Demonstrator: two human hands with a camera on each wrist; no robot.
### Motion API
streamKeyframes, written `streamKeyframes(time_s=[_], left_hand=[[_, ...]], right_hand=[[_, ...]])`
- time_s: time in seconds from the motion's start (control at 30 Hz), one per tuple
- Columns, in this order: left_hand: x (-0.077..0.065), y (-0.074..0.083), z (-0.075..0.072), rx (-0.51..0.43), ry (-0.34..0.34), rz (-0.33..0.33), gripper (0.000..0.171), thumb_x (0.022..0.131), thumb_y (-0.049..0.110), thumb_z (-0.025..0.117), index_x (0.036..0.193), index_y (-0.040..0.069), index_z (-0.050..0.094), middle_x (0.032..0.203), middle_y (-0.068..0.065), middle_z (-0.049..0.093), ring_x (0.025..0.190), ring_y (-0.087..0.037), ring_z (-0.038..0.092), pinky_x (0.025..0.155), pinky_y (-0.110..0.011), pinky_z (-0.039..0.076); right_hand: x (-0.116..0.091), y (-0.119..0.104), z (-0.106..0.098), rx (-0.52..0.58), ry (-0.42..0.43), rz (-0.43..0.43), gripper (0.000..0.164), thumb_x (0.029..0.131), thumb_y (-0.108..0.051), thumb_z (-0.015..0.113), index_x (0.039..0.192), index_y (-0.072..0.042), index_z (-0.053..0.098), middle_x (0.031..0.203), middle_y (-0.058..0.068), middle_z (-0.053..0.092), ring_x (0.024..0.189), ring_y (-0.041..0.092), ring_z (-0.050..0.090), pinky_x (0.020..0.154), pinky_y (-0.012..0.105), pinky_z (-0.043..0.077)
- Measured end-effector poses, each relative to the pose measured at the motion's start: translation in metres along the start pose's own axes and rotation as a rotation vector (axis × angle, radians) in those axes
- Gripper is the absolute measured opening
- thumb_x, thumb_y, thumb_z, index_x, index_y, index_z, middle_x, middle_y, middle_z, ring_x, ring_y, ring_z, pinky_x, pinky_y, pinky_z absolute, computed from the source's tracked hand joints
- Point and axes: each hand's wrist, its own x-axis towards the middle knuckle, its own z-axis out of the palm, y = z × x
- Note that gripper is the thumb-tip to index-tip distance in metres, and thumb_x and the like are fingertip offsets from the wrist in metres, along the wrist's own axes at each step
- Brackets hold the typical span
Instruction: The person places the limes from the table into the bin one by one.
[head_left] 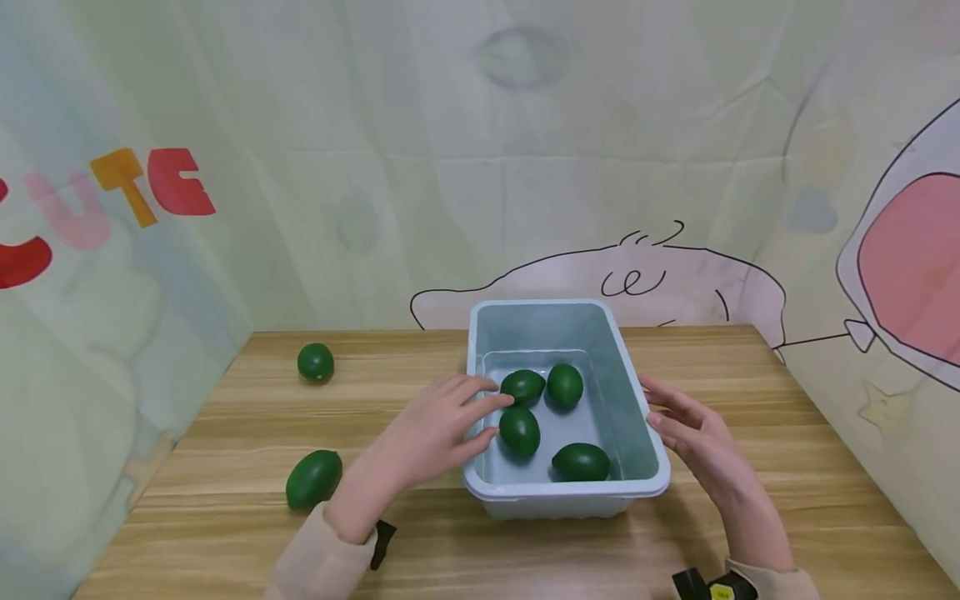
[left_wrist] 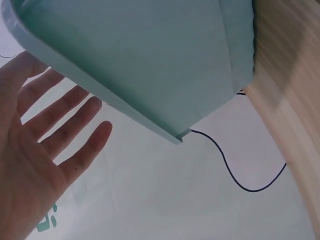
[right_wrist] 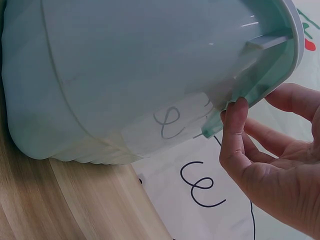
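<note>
A pale blue-green plastic bin (head_left: 557,492) stands on the wooden table, with several dark green, smooth oval fruits inside, one of them near its front wall (head_left: 581,462). My left hand (head_left: 442,425) reaches over the bin's left rim, its fingers spread and fairly straight, above the nearest fruits. Nothing is visibly held in it; whether it touches the rim cannot be told. On the bin's right side, my right hand (head_left: 697,442) holds the rim, thumb at the edge and fingers curled beneath it, as the right wrist view shows (right_wrist: 280,150).
Two more green fruits lie on the table (head_left: 420,542) left of the bin: one at the back (head_left: 316,362), one beside my left forearm (head_left: 314,480). A printed cloth backdrop (head_left: 375,208) rises behind the table's back edge and along both sides.
</note>
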Motion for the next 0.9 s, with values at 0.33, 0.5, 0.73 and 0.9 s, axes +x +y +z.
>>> streamKeyframes(time_s=[0.33,0.5,0.73,0.9], left_hand=[[-0.014,0.0,0.006,-0.008,0.052,-0.047,0.033,0.089,0.025,0.067,0.121,0.019,0.065,0.121,-0.002,0.064,0.112,-0.019,0.06,0.095,-0.036,0.052],[-0.02,-0.002,0.01,-0.004,0.108,-0.04,0.033,0.087,0.023,0.069,0.119,0.018,0.065,0.12,-0.004,0.065,0.109,-0.019,0.061,0.091,-0.035,0.053],[-0.033,-0.003,0.01,-0.019,0.167,-0.082,0.037,0.084,0.021,0.071,0.12,0.017,0.065,0.118,-0.005,0.066,0.11,-0.02,0.062,0.091,-0.036,0.053],[-0.042,-0.005,0.009,-0.013,0.196,-0.1,0.039,0.083,0.021,0.072,0.12,0.015,0.065,0.117,-0.004,0.065,0.109,-0.019,0.062,0.088,-0.035,0.054]], right_hand=[[0.0,0.0,0.0,0.0,0.003,0.008,0.057,0.096,-0.024,0.057,0.148,-0.011,0.037,0.127,-0.009,0.051,0.11,0.003,0.055,0.089,0.018,0.05],[0.0,0.0,0.0,0.007,0.001,0.013,0.057,0.096,-0.024,0.057,0.148,-0.01,0.037,0.126,-0.008,0.051,0.11,0.003,0.055,0.089,0.018,0.05],[0.0,0.0,0.0,0.009,-0.003,0.009,0.057,0.096,-0.024,0.057,0.148,-0.011,0.037,0.127,-0.009,0.051,0.11,0.003,0.055,0.089,0.018,0.05],[0.0,0.0,0.0,0.025,-0.007,-0.002,0.056,0.096,-0.022,0.057,0.147,-0.009,0.037,0.126,-0.009,0.052,0.11,0.003,0.056,0.089,0.019,0.051]])
